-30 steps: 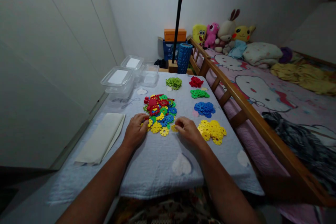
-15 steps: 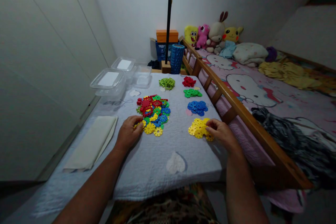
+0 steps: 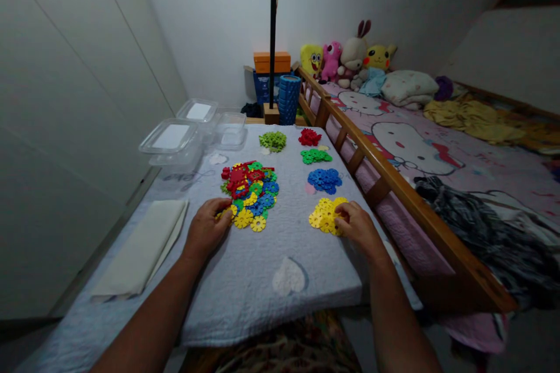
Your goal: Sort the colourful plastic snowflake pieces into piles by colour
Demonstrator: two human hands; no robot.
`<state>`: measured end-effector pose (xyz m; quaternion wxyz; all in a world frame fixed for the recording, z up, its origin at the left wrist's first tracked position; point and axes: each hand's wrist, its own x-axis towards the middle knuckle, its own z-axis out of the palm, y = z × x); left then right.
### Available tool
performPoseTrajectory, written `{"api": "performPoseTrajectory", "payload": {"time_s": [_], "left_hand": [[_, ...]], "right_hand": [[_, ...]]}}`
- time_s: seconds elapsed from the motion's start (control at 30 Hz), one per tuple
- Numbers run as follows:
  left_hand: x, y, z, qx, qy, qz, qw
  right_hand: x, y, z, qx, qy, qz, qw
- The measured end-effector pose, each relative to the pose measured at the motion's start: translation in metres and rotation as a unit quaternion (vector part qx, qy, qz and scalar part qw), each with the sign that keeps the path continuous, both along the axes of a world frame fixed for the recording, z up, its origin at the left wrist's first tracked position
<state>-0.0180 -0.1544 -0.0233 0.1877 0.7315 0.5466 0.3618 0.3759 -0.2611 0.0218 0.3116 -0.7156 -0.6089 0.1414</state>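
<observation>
A mixed pile of plastic snowflake building discs (image 3: pixel 256 195) in red, yellow, blue and green lies left of the table's middle. At its near left edge, my left hand (image 3: pixel 207 228) pinches a yellow disc (image 3: pixel 224 213) between thumb and fingers. My right hand (image 3: pixel 359 227) rests at the right side of a yellow disc pile (image 3: pixel 322 214), with thumb and forefinger slightly apart; its palm side is hidden. Beyond that pile are a blue pile (image 3: pixel 324 180), a green pile (image 3: pixel 315 156), a red pile (image 3: pixel 310 137) and a light green pile (image 3: pixel 272 140).
Clear plastic boxes (image 3: pixel 170 143) with lids stand at the back left. A folded cream cloth (image 3: pixel 142 247) lies on the left of the cloth-covered table (image 3: pixel 245 297). A wooden bed rail (image 3: pixel 394 166) runs along the right. Behind the table stand a blue roller (image 3: pixel 289 99) and a black pole (image 3: pixel 272 35).
The view has shifted slightly, so everything sits a little further left. My right thumb and forefinger have parted a little at the yellow pile. My left hand stays at the mixed pile.
</observation>
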Motion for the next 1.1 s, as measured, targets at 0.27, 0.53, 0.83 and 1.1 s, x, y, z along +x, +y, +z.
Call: {"api": "performPoseTrajectory", "payload": {"time_s": [0.27, 0.53, 0.83, 1.1], "left_hand": [[0.001, -0.001, 0.0, -0.003, 0.0, 0.002, 1.0], [0.003, -0.006, 0.003, -0.013, -0.007, 0.007, 1.0], [0.002, -0.006, -0.002, -0.015, -0.003, -0.002, 1.0], [0.002, -0.008, 0.001, -0.026, -0.002, 0.008, 1.0]], "right_hand": [[-0.078, 0.031, 0.003, -0.009, 0.026, 0.14, 0.99], [-0.163, 0.045, -0.018, -0.022, -0.039, 0.232, 0.972], [-0.172, 0.039, -0.022, 0.008, -0.12, 0.239, 0.964], [-0.135, 0.043, -0.015, 0.064, -0.074, 0.19, 0.977]]}}
